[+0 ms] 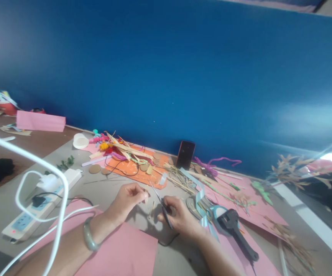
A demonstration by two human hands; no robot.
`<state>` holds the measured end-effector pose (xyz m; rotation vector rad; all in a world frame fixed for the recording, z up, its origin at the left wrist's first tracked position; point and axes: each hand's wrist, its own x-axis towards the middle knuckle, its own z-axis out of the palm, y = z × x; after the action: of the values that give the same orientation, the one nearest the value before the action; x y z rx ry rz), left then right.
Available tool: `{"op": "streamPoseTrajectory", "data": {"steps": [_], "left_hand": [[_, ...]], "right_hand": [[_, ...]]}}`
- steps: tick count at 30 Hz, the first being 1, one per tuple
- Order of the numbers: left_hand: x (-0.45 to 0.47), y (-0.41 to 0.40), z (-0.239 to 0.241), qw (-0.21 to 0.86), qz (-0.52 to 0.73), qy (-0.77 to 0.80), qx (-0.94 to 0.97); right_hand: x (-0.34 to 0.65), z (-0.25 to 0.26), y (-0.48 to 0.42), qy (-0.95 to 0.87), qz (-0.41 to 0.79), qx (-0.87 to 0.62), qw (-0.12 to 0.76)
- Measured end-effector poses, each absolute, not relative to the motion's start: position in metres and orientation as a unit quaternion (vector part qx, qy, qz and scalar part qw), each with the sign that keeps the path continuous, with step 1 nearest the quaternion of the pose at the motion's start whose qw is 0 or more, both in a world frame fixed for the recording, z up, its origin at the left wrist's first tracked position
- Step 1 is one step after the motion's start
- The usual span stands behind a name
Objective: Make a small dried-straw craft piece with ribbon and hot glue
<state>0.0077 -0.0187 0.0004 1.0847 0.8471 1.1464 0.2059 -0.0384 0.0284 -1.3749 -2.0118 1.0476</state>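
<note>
My right hand (180, 216) grips a pair of dark-handled scissors (165, 211), with the blades pointing up and left toward my other hand. Just left of the blade tips, my left hand (131, 197) is pinched closed; whatever lies between its fingertips is too small to name. A green bangle (89, 234) circles the left wrist. Between the two hands, several short straw-like pieces (152, 211) lie on the grey table (143, 226). Pink paper (125, 249) is spread below the left forearm.
A white power strip (43, 207) with plugs and a looping white cable (61, 180) is at left. Orange paper (131, 170) bears craft strips. A phone (185, 154) leans against the blue wall (166, 76). At right are a black glue gun (237, 232) and ribbon (199, 195).
</note>
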Motion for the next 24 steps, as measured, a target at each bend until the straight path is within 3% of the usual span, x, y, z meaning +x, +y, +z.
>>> {"op": "streamPoseTrajectory", "data": {"steps": [8, 17, 24], "left_hand": [[0.010, -0.017, -0.001, 0.669, 0.502, 0.375, 0.399], [0.010, -0.019, 0.004, 0.625, 0.489, 0.403, 0.456], [0.010, -0.024, 0.014, 0.603, 0.476, 0.413, 0.489]], "right_hand": [[0.205, 0.026, -0.038, -0.741, 0.364, -0.509, 0.243], [0.204, 0.016, -0.038, -0.780, 0.248, -0.542, 0.188], [0.202, 0.015, -0.038, -0.784, 0.224, -0.551, 0.179]]}}
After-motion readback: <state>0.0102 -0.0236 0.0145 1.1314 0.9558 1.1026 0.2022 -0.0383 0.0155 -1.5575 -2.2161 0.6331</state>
